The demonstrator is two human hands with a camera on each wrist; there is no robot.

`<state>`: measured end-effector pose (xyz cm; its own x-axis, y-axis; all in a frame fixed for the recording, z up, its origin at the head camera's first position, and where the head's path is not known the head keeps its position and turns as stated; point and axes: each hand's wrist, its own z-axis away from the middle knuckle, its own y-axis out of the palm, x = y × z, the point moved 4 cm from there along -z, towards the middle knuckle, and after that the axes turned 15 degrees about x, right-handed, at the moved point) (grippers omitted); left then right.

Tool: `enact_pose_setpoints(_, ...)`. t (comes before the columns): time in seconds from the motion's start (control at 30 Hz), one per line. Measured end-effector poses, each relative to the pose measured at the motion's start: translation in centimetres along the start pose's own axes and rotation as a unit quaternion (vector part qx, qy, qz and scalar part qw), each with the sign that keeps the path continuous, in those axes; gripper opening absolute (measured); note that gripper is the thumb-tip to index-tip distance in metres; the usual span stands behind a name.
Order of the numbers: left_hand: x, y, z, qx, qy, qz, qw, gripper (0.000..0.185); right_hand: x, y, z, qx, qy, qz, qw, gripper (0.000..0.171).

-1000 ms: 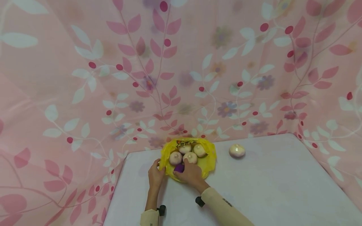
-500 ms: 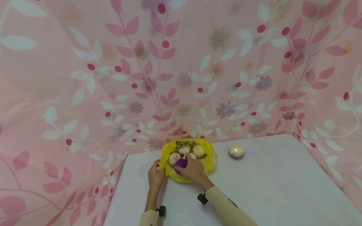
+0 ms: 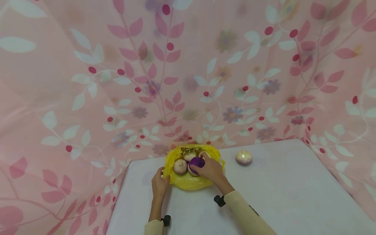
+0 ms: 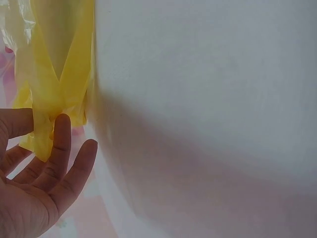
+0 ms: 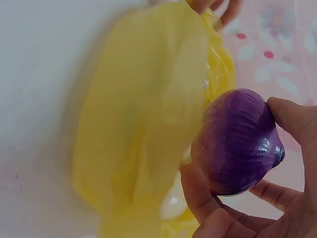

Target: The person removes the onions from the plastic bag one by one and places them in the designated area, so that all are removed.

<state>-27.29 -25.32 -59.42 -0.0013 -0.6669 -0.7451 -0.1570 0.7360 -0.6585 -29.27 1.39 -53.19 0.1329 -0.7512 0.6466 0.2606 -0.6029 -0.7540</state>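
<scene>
My right hand (image 3: 213, 170) grips a purple onion (image 5: 237, 141) between thumb and fingers, over the mouth of a yellow plastic bag (image 3: 188, 183). The onion's ribbed skin and dark pointed tip show in the right wrist view. With thumb and fingers my left hand (image 3: 160, 183) pinches the bag's left edge; the left wrist view shows the gathered plastic (image 4: 44, 134) there. Inside the bag lie several pale, purple-tinged round bulbs, one of them plainly visible, a pale bulb (image 3: 180, 166) at the left. The right hand and the onion partly cover the others.
Another pale bulb (image 3: 243, 157) sits on the white-covered table (image 3: 279, 192), to the right of the bag. Behind and at both sides hangs a pink floral cloth (image 3: 188, 81), close to the table's back edge.
The right hand has lifted the purple onion from the front of the bag's mouth up and to the right, over the pale bulbs. The left hand keeps its hold on the bag's edge.
</scene>
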Motion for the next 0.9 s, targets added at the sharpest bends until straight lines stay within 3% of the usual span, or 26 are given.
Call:
enact_pose_setpoints(0.17, -0.1, -0.1, 0.0, 0.002, 0.001, -0.005, 1.0, 0.04, -0.7, -1.4, 0.4, -0.006, 0.009, 0.005, 1.0, 0.069)
enact_pose_setpoints(0.53, -0.1, 0.0, 0.0, 0.009, -0.014, -0.005, 0.9998, 0.041, -3.1, -3.2, 0.7, -0.016, 0.014, -0.056, 0.998, 0.072)
enact_pose_setpoints(0.9, -0.3, -0.1, 0.2, -0.001, 0.001, -0.01, 1.0, 0.04, -5.0, -5.4, 1.4, -0.018, 0.004, -0.089, 0.996, 0.069)
